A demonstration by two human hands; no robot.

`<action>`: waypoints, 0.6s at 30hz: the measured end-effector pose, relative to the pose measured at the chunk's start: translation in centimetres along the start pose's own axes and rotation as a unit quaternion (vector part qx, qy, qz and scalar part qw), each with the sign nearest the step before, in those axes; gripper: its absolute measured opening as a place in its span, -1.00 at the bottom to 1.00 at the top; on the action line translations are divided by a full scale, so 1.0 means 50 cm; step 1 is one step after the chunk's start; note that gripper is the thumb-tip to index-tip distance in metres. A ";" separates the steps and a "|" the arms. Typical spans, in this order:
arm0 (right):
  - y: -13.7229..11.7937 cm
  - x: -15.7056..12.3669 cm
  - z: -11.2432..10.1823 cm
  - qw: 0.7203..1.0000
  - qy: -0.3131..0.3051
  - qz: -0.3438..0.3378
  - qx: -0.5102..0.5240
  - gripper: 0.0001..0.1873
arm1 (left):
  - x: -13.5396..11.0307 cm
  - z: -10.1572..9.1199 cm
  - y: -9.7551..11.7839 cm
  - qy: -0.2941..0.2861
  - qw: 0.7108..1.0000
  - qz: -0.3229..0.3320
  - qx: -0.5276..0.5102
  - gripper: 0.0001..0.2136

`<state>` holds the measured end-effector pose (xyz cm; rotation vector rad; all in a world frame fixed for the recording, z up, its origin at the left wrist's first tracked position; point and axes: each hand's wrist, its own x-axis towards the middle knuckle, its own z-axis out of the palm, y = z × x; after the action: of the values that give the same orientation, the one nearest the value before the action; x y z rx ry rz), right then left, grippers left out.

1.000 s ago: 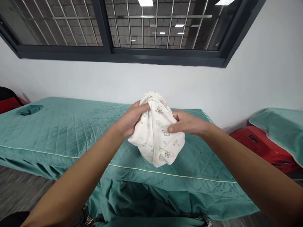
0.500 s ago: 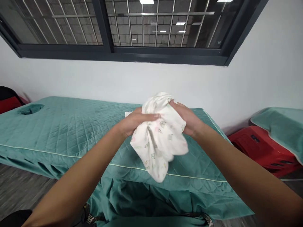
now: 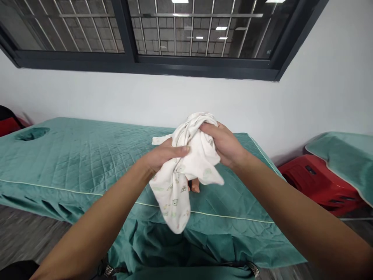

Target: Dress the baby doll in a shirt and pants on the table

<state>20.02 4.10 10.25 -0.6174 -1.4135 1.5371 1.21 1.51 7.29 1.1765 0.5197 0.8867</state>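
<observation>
A white baby garment (image 3: pixel 173 194) with small pastel animal prints hangs bunched up above the bed, its two lower ends dangling. My left hand (image 3: pixel 163 155) grips its left side, thumb lying on top of the gathered cloth. On the other side my right hand (image 3: pixel 225 144) is closed on the upper right folds. Beneath the cloth, small skin-coloured feet (image 3: pixel 195 186), like a doll's, peek out on the bed; the rest is hidden. A white strip of fabric (image 3: pixel 161 140) sticks out to the left behind my left hand; I cannot tell what it belongs to.
The green quilted bed (image 3: pixel 87 155) has a face hole (image 3: pixel 32 134) at its left end and stands against a white wall. Above is a dark-framed window (image 3: pixel 204 66) with metal bars. A red plastic object (image 3: pixel 317 182) lies at right, partly under green cloth (image 3: pixel 344 155).
Both hands have gathered the garment tighter, and its hanging ends have swung left and spread apart. The small feet and more of the white strip now show.
</observation>
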 end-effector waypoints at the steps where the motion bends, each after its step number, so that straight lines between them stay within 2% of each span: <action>1: -0.005 0.000 0.002 1.000 0.010 -0.001 0.008 -0.64 | 0.001 0.000 0.001 -0.024 1.000 -0.011 0.007 -0.38; 3: -0.011 -0.004 -0.001 1.000 0.026 0.004 0.008 -0.64 | 0.005 0.001 0.006 -0.041 0.999 -0.010 0.021 -0.36; 8: 0.016 -0.020 -0.034 0.998 0.057 0.017 0.010 -0.68 | 0.024 -0.005 0.010 0.059 0.998 0.009 0.023 -0.45; 12: 0.070 -0.049 -0.062 0.995 0.053 0.077 0.018 -0.63 | 0.039 -0.022 -0.014 0.091 0.995 0.000 0.034 -0.52; 15: 0.120 -0.086 -0.076 0.987 0.063 0.145 0.014 -0.56 | 0.048 -0.038 -0.041 0.107 0.979 -0.070 0.156 -0.61; 18: 0.179 -0.129 -0.090 0.975 0.070 0.209 0.026 -0.55 | 0.058 -0.049 -0.071 0.069 0.936 -0.146 0.313 -0.69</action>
<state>24.09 1.48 -0.64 -1.0197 -1.1796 1.8085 2.16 4.81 3.40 1.5607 1.1187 0.5557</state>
